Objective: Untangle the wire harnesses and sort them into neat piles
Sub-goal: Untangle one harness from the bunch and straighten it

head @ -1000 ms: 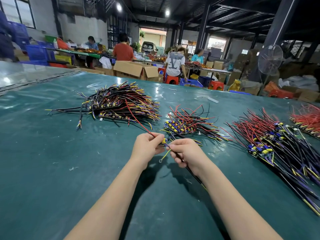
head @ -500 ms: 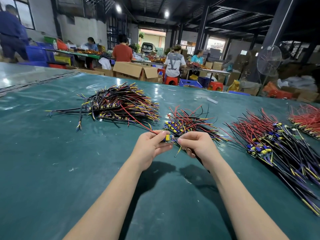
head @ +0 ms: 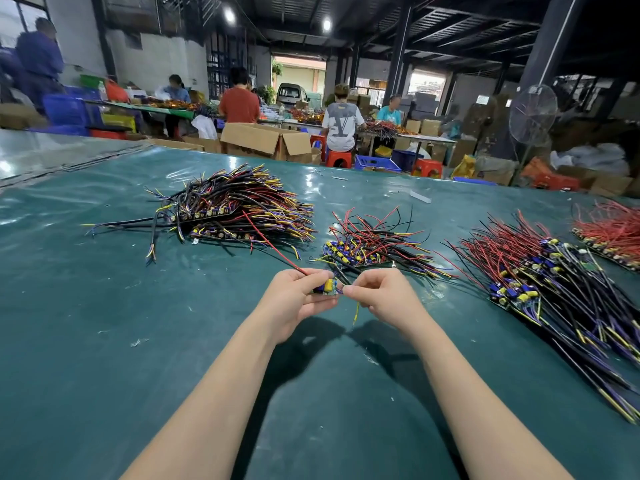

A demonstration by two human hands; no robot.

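Observation:
My left hand (head: 294,299) grips one wire harness (head: 327,287), a small board with yellow and blue parts, held just above the green table (head: 86,341). Its red wire runs up and left toward the big dark tangled pile (head: 239,209). My right hand (head: 384,299) pinches the harness's wires at the board's right end, and a yellow wire hangs down below it. A small sorted pile (head: 367,244) lies just beyond my hands. A long red and black pile (head: 540,282) lies to the right.
A red-wired pile (head: 613,230) sits at the far right edge. Cardboard boxes (head: 266,140) stand past the table's far edge. Several people work at tables behind them, and a standing fan (head: 531,114) is at the right.
Both hands have moved up and away from me with the harness, toward the small middle pile. The harness's black wires no longer trail under my right forearm.

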